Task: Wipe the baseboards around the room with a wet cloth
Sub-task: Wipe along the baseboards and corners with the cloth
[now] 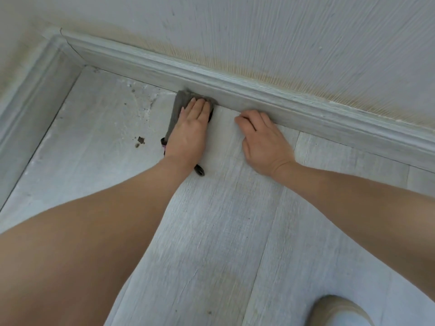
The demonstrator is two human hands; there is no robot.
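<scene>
Cloth: the grey cloth point(180, 102) is laid flat on the laminate floor point(211, 231), its far edge pushed against the foot of the baseboard point(259, 100), likely so the seam is reached.
Left hand: the left hand point(190, 128) is pressed palm-down on the cloth, fingers straight and together, tips at the board; nothing is gripped, the cloth is simply pinned.
Right hand: the right hand point(263, 140) is set on the floor just beside the baseboard, knuckles bent and fingertips tucked under, nothing held; a brace for body weight, it seems.
Corner: dark debris point(140, 141) and pale dust are seen near the corner, left of the cloth, not yet wiped.
Arms: both forearms are stretched forward and down, a bare knee point(70, 255) low at left.
</scene>
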